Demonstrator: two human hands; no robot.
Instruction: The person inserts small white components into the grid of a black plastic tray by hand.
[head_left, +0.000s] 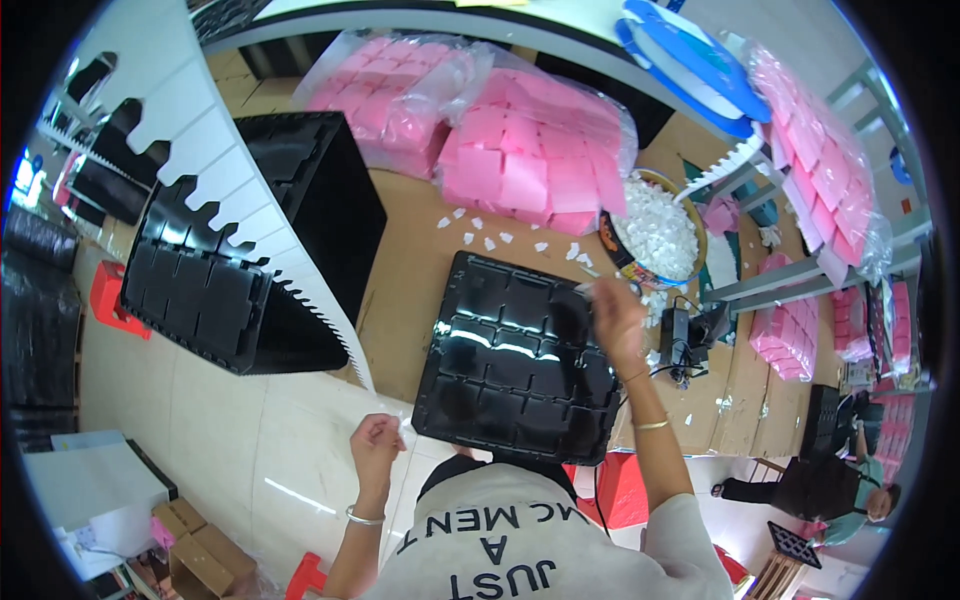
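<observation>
A glossy black plastic tray with rows of shallow compartments lies in front of me, its near edge at my waist. Over its far right corner is my right hand, slightly blurred, its fingers drawn together at a small pale bit I cannot make out clearly. My left hand is off the tray's near left corner, curled with thumb and fingertips pressed together; what it pinches is too small to name. Small white pieces lie scattered beyond the tray. A round tub heaped with white pieces stands at the far right.
Bagged pink foam blocks line the table's back. Stacked black trays stand left, behind a long white toothed strip. A black power adapter with cables lies right, near a grey metal frame. Another person is far right.
</observation>
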